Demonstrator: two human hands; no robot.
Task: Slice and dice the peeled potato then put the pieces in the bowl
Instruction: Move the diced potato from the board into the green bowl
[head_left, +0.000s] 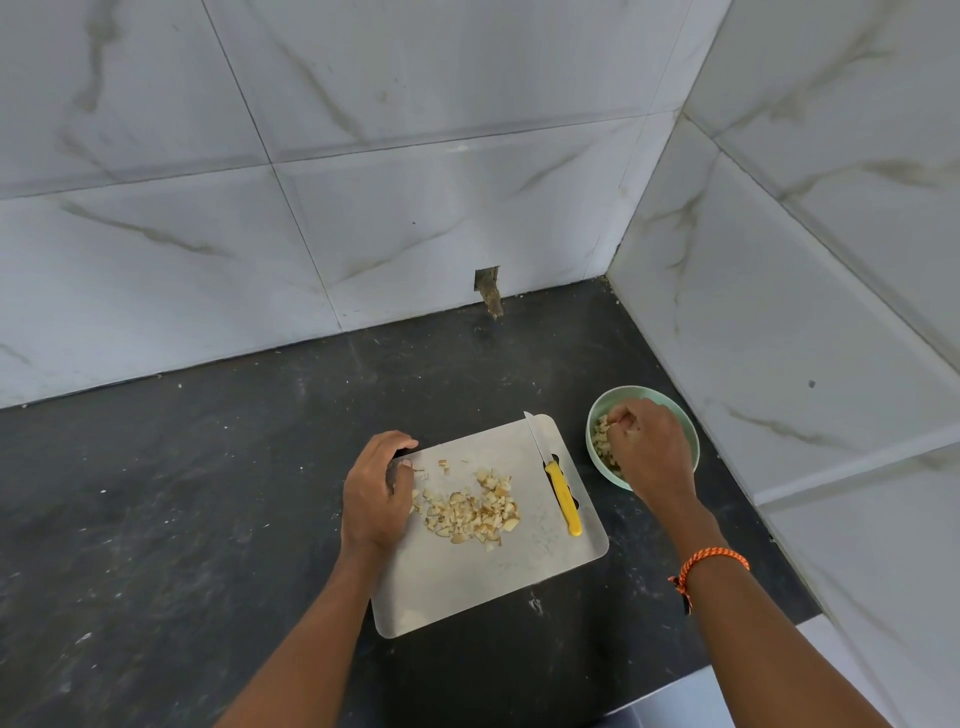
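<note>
1. No readable brand, label or writing on anything in view.
2. Cutting board (519, 577): thin, pale grey, rounded corners, handle slot on its right edge, flat on a black speckled stone counter (182, 493).
3. Diced potato pieces (470, 512): small, pale yellow irregular cubes, some with brown edges, heaped mid-board; more pieces (601, 434) lie in the bowl.
4. Bowl (691, 447): round, smooth, pale green, just right of the board.
5. Knife (558, 486): thin steel blade, glossy yellow handle, lying on the board's right side, untouched.
6. Left hand (376, 493): fingers curled over the board's far left corner, gripping its edge.
7. Right hand (649, 447): over the bowl, fingertips bunched downward into it; cannot tell if they pinch pieces. Orange braided band (711, 564) on that wrist.
8. Walls: glossy white marble-look tiles (415, 182), grey veining.
</note>
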